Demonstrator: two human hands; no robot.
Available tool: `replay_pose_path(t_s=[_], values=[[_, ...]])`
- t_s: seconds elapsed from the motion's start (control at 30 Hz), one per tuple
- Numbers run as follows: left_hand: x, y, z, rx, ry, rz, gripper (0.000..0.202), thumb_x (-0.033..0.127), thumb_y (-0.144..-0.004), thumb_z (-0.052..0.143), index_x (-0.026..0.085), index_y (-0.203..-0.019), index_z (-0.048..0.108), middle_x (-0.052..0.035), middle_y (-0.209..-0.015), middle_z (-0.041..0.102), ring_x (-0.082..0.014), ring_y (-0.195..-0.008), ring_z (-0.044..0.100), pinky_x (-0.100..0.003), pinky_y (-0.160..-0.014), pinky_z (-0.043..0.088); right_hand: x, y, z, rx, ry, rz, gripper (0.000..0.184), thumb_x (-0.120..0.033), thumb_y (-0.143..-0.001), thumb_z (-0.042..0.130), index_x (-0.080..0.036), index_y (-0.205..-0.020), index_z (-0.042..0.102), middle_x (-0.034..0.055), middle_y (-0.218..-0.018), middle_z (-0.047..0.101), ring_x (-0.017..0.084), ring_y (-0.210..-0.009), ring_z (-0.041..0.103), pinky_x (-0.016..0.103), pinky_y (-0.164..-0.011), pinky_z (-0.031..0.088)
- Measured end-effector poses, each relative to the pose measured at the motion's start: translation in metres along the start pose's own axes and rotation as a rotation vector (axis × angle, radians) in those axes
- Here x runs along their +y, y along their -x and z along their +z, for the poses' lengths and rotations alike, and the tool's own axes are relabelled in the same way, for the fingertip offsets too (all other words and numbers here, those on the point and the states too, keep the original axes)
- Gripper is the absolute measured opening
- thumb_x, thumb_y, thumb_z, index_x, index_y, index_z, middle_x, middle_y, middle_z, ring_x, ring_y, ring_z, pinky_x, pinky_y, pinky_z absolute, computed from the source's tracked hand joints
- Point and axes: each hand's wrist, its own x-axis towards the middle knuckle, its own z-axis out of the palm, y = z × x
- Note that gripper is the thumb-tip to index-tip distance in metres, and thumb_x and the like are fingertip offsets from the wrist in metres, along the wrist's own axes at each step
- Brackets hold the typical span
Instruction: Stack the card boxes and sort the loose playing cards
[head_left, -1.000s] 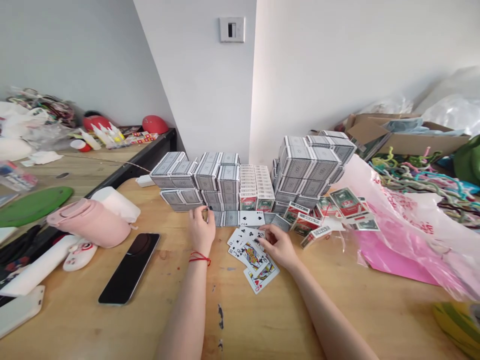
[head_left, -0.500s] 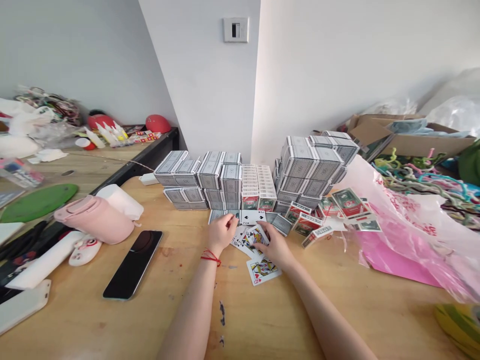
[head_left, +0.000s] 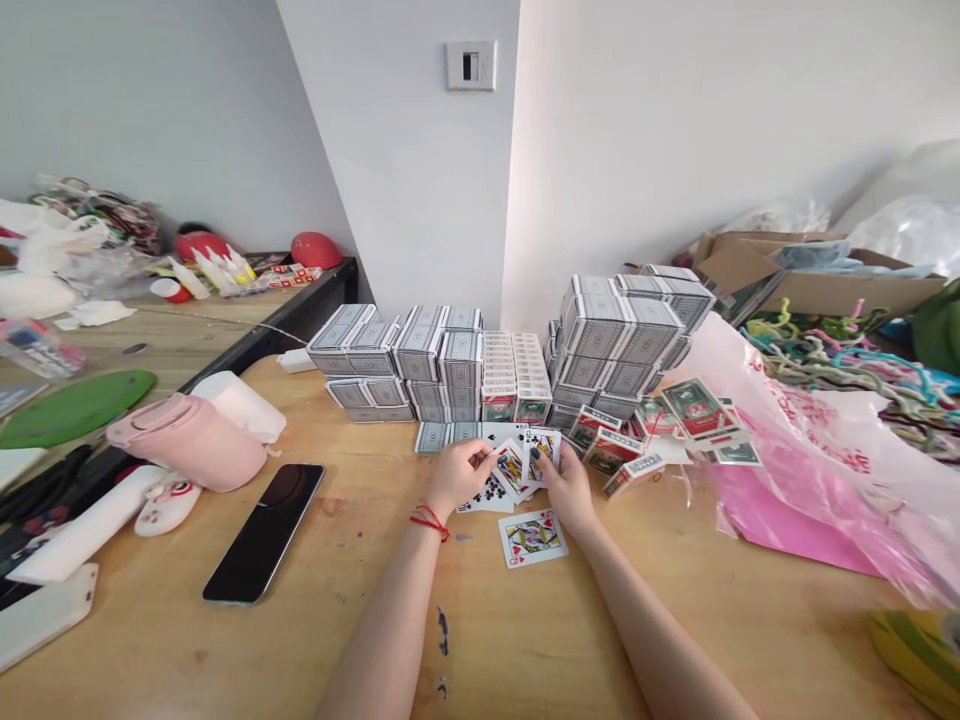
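My left hand (head_left: 459, 476), with a red string at the wrist, and my right hand (head_left: 568, 484) both pinch a small fan of face-up playing cards (head_left: 517, 462) held just above the wooden table (head_left: 525, 640). A face card (head_left: 532, 537) lies flat on the table below my hands. More loose cards (head_left: 487, 493) lie under the fan. Behind stand stacks of grey card packs (head_left: 420, 360) and a taller stack (head_left: 626, 335).
A black phone (head_left: 264, 532) lies at the left, beside a pink pouch (head_left: 187, 442) and a white roll (head_left: 82, 525). Loose card boxes (head_left: 660, 430) and a pink plastic bag (head_left: 810, 470) lie at the right. A second table (head_left: 150, 335) stands at the far left.
My left hand came from the packs to the loose cards. Both hands gathered cards and lifted them into a fan; one face card stayed on the table.
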Motion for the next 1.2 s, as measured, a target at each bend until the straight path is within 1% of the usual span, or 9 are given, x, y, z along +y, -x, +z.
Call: replay_pose_path(t_s=[0.17,0.3,0.43,0.53,0.63,0.77,0.9,0.97,1.2], values=[[-0.006,-0.002,-0.003,0.221,0.039,-0.128,0.02,0.033,-0.08,0.044,0.019,-0.076,0.058,0.0,-0.061,0.06,-0.0113,-0.056,0.052,-0.022,-0.056,0.037,0.001,-0.002,0.0,0.077,-0.11,0.032,0.028,-0.042,-0.075,0.051,-0.023,-0.096,0.048,0.0044,-0.092,0.061,0.021,-0.078,0.06,0.038,-0.066,0.052],[-0.004,-0.003,-0.001,0.325,0.281,-0.164,0.017,0.032,-0.081,0.043,0.018,-0.086,0.051,-0.0029,-0.073,0.065,-0.0116,-0.06,0.055,-0.022,-0.057,0.039,-0.001,-0.001,-0.002,0.051,-0.216,0.094,0.033,-0.041,-0.073,0.054,-0.025,-0.1,0.045,0.0056,-0.1,0.058,0.022,-0.079,0.059,0.038,-0.057,0.055],[0.004,-0.003,0.008,0.153,0.506,-0.174,0.014,0.031,-0.078,0.046,0.017,-0.079,0.048,-0.002,-0.066,0.064,-0.0108,-0.052,0.052,-0.021,-0.048,0.036,-0.01,0.003,-0.002,-0.075,-0.316,0.095,0.046,-0.034,-0.068,0.062,-0.025,-0.108,0.042,0.0061,-0.113,0.054,0.024,-0.094,0.057,0.039,-0.065,0.055],[0.009,-0.001,0.017,-0.006,0.465,-0.136,0.013,0.028,-0.075,0.048,0.017,-0.068,0.049,-0.0002,-0.06,0.06,-0.0113,-0.053,0.053,-0.021,-0.052,0.037,-0.017,0.007,-0.001,-0.21,-0.373,0.1,0.053,-0.031,-0.065,0.066,-0.025,-0.112,0.041,0.0063,-0.114,0.056,0.024,-0.095,0.058,0.038,-0.066,0.054],[0.009,0.0,0.021,-0.066,0.362,-0.11,0.018,0.029,-0.076,0.046,0.017,-0.063,0.049,0.0018,-0.054,0.055,-0.0108,-0.052,0.05,-0.021,-0.053,0.036,-0.018,0.008,0.001,-0.247,-0.382,0.133,0.049,-0.036,-0.068,0.063,-0.025,-0.112,0.044,0.006,-0.11,0.059,0.022,-0.088,0.06,0.036,-0.064,0.054],[0.008,0.0,0.02,-0.068,0.306,-0.113,0.018,0.03,-0.076,0.048,0.016,-0.065,0.053,0.0019,-0.054,0.052,-0.0105,-0.052,0.047,-0.021,-0.051,0.035,-0.012,0.005,0.001,-0.166,-0.314,0.133,0.042,-0.044,-0.07,0.061,-0.022,-0.104,0.051,0.0061,-0.101,0.062,0.022,-0.085,0.06,0.036,-0.067,0.052],[0.013,-0.001,0.016,0.012,0.402,-0.064,0.021,0.029,-0.075,0.052,0.016,-0.092,0.057,-0.0033,-0.081,0.061,-0.0132,-0.07,0.054,-0.022,-0.06,0.041,-0.009,0.002,0.001,-0.199,-0.259,0.109,0.038,-0.04,-0.066,0.065,-0.019,-0.095,0.056,0.0054,-0.089,0.065,0.02,-0.077,0.061,0.035,-0.071,0.049],[0.014,-0.002,0.016,0.02,0.441,-0.055,0.022,0.028,-0.074,0.053,0.017,-0.092,0.057,-0.0042,-0.088,0.061,-0.014,-0.075,0.054,-0.023,-0.065,0.042,-0.01,0.003,0.001,-0.21,-0.242,0.112,0.039,-0.041,-0.065,0.066,-0.019,-0.096,0.055,0.0055,-0.088,0.065,0.02,-0.076,0.061,0.034,-0.07,0.049],[0.011,-0.007,0.022,0.066,0.663,-0.244,0.014,0.029,-0.071,0.054,0.016,-0.074,0.048,0.0035,-0.062,0.051,-0.0075,-0.05,0.045,-0.019,-0.047,0.037,-0.011,0.005,0.003,-0.224,-0.253,0.141,0.039,-0.039,-0.062,0.069,-0.018,-0.092,0.057,0.0044,-0.084,0.066,0.019,-0.073,0.061,0.034,-0.068,0.05]])
